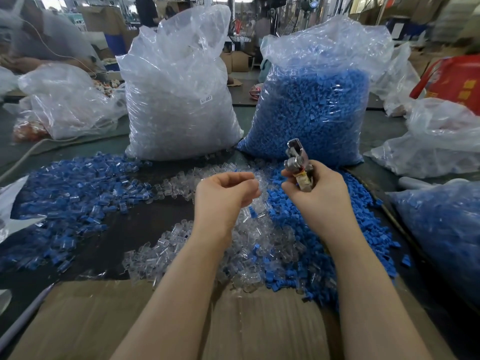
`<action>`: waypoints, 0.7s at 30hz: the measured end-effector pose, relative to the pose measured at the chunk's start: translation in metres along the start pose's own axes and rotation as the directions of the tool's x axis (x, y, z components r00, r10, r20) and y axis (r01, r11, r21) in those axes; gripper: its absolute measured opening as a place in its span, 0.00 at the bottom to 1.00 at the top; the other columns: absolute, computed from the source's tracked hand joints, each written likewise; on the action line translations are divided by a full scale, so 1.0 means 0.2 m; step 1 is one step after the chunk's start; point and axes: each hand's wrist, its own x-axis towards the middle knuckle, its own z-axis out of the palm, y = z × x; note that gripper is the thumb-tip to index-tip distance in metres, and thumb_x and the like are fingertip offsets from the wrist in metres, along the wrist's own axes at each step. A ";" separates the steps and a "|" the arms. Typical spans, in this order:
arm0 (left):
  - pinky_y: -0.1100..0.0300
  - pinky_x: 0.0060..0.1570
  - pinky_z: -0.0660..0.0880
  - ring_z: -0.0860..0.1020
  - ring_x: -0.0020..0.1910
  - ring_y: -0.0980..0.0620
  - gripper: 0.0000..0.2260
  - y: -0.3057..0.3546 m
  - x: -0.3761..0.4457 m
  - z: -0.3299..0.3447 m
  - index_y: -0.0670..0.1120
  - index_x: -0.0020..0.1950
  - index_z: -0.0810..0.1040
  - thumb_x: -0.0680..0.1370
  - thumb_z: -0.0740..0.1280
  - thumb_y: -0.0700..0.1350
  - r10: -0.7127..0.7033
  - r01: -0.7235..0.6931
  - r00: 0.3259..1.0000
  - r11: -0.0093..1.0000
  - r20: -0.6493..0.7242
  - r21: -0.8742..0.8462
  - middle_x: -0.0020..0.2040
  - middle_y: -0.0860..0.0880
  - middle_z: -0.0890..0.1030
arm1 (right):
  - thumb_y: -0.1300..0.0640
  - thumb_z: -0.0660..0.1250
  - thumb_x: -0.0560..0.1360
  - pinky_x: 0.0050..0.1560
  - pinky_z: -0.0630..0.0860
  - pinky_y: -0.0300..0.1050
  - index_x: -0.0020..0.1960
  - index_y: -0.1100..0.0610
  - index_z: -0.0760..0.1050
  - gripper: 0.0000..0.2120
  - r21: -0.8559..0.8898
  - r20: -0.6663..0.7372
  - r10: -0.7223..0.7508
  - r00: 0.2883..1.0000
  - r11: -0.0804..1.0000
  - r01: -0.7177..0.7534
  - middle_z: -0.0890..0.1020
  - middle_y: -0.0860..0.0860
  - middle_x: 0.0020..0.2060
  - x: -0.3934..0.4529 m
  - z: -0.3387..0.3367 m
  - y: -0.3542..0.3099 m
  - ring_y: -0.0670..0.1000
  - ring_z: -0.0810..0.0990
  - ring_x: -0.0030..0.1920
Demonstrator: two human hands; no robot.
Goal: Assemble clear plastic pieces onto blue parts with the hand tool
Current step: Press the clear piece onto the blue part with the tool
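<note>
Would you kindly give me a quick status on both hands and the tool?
Right hand grips hand tool, raised above blue parts. Left hand curled over clear pieces; contents unclear. Nothing blocking between hands.

The left hand (pixel 225 189) hides whatever its curled fingers may hold.

Metal hand tool (pixel 297 162) upright; clear pieces (pixel 259 245), blue parts (pixel 324 245) heaped.

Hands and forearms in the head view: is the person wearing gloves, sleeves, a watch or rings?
Nothing is worn. The left hand and right hand are bare, without gloves, and both forearms are uncovered to the bottom edge. No watch, bracelet or ring shows on the fingers.
</note>
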 end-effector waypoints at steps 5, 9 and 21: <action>0.66 0.38 0.78 0.85 0.38 0.52 0.04 0.01 -0.01 0.01 0.42 0.44 0.85 0.71 0.76 0.36 0.044 -0.043 0.999 0.998 -0.012 0.050 0.37 0.45 0.86 | 0.57 0.74 0.72 0.50 0.78 0.57 0.48 0.54 0.78 0.07 0.014 0.006 -0.069 0.998 0.997 0.069 0.82 0.46 0.38 -0.02 0.03 -0.05 0.50 0.81 0.42; 0.65 0.38 0.79 0.85 0.37 0.51 0.04 0.01 -0.02 0.02 0.43 0.42 0.85 0.71 0.76 0.36 0.103 -0.102 0.995 0.990 -0.008 0.102 0.35 0.46 0.85 | 0.56 0.74 0.72 0.47 0.78 0.55 0.48 0.54 0.78 0.07 -0.015 -0.017 -0.108 0.994 0.994 0.108 0.81 0.45 0.37 -0.02 0.05 -0.06 0.50 0.80 0.41; 0.58 0.45 0.82 0.84 0.38 0.57 0.07 0.02 -0.04 0.05 0.50 0.42 0.86 0.70 0.76 0.37 0.239 -0.228 0.971 0.934 -0.007 0.276 0.36 0.53 0.85 | 0.54 0.72 0.72 0.41 0.76 0.51 0.46 0.51 0.75 0.06 -0.114 -0.042 -0.162 0.986 0.981 0.157 0.80 0.44 0.36 -0.02 0.07 -0.06 0.51 0.78 0.40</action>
